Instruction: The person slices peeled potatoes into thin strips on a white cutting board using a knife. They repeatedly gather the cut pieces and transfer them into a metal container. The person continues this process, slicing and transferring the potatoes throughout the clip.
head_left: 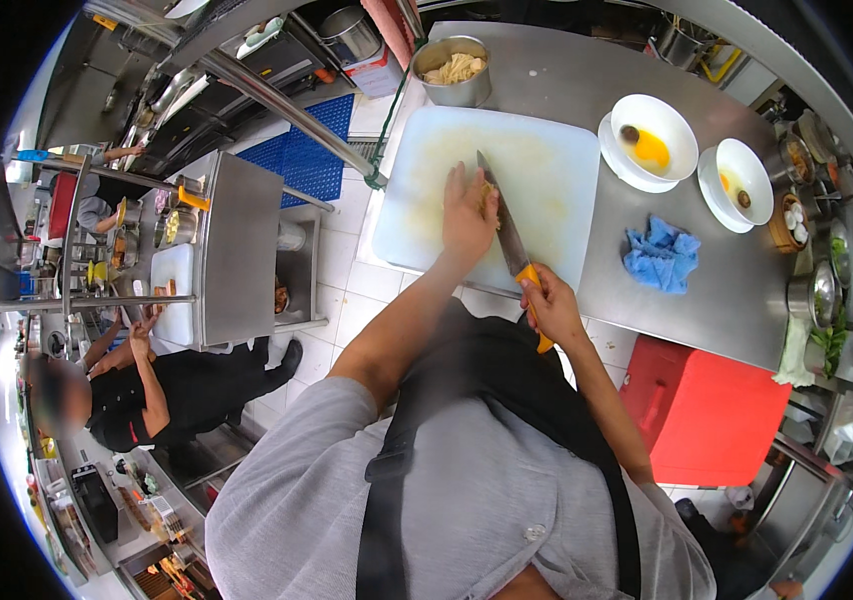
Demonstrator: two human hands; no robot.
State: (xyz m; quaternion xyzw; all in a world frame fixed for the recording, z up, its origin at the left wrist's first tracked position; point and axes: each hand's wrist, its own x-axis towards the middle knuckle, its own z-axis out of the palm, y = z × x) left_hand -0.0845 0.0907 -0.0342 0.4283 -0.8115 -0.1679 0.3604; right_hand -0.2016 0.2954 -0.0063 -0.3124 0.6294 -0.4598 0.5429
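Observation:
My right hand (553, 302) is closed round the yellow-orange handle of a kitchen knife (509, 238). Its long blade slants up and left over a white cutting board (557, 140). My left hand (469, 212) lies on the board just left of the blade, fingers stretched forward and thumb close to the steel. A little yellowish food (493, 195) shows between the left hand and the blade; the fingers hide the rest, and its kind is unclear. Faint yellow stains mark the board.
A metal pot (459, 92) of pale pieces stands behind the board. Rightward are two white bowls (682, 125) (759, 165) with yellow liquid, and a crumpled blue cloth (662, 255). A red box (717, 410) sits below. A co-worker (157, 395) works at another counter, left.

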